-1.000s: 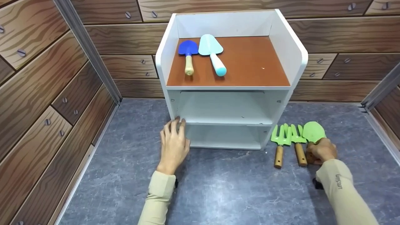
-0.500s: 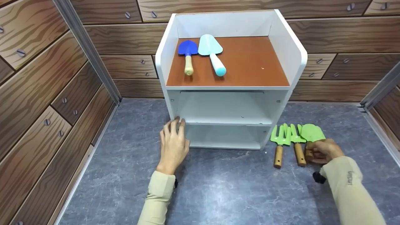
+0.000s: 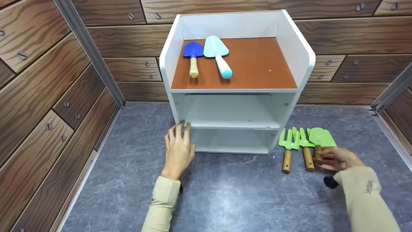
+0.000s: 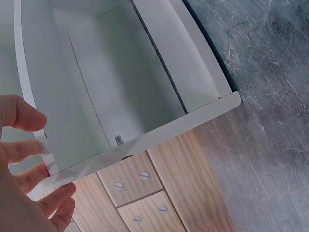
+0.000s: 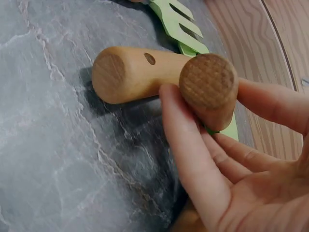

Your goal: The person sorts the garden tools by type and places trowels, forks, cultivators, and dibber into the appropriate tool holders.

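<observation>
My right hand pinches the wooden handle of a green hand trowel between thumb and fingers. In the right wrist view, that round handle end faces the camera, beside another wooden handle on the floor. Left of the trowel lie a green hand fork and another green fork, their green heads close together. My left hand rests with loosely bent fingers at the left front edge of a white shelf unit. In the left wrist view, its fingertips touch the panel edges.
On the unit's brown top lie a blue trowel with a pale wooden handle and a light-blue trowel with a white handle. Two compartments open to the front below. Wood-patterned walls enclose the grey marbled floor.
The right hand has shifted slightly right and turned, so more of its fingers show. The green trowel has rolled and moved a little left, nearer the forks. The left hand stays put.
</observation>
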Demonstrator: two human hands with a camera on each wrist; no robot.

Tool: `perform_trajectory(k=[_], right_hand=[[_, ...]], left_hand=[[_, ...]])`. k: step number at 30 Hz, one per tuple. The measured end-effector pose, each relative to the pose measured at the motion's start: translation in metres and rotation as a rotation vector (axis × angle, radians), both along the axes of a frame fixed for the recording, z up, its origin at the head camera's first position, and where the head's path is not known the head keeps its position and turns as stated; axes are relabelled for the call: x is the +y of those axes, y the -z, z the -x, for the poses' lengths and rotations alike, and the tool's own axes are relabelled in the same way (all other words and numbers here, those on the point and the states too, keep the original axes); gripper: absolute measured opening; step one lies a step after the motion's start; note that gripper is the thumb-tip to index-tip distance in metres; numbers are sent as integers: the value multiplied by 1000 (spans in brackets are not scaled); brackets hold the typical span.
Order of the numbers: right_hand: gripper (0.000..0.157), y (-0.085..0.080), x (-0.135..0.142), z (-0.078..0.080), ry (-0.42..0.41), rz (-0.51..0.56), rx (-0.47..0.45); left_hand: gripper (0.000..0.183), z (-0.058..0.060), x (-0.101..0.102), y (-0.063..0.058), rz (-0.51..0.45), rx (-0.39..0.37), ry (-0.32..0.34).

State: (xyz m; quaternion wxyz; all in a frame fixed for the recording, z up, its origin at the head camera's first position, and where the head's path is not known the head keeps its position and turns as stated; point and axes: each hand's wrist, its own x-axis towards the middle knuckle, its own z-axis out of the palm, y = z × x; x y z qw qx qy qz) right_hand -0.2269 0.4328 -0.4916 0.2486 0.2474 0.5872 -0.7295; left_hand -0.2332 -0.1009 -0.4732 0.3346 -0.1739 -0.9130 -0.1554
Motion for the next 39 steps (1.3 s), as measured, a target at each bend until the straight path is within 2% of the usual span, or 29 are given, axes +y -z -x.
perform_trajectory(k=[4,7,9,11,12,17,22,26,29,32,33,37,39], right_hand=[[17,3,3,-1,5,60,2],[26,6,4,-2,21,95,-7],[26,7,4,-2,30,114,-13],[19,8,4,-3,40,128,-18],[21,9,5,-3,44,135,-19],[67,11,6,-6,67,137,-15],[75,11,6,-7,74,135,-10],[90,12,6,-9,61,149,4],[95,12,5,-11,42,155,23],[90,11,4,-13,27,159,50],[82,10,4,-13,23,161,61],[34,6,4,-16,8,195,99],[31,4,4,-18,-11,196,125]], left_hand=[[61,0,-1,0,8,1,-4],[61,-1,-1,0,9,3,-6],[61,-1,-1,0,9,4,-6],[60,-1,-1,0,7,5,-4],[59,-1,-1,0,6,5,-2],[59,-1,0,0,1,6,6],[60,0,0,1,-3,4,3],[60,0,0,1,-4,3,5],[62,0,0,0,-3,0,4],[62,0,1,-1,0,-1,0],[62,-1,1,-1,1,-1,-1],[60,-1,2,-1,0,3,-2],[59,-1,3,-1,-3,5,3]])
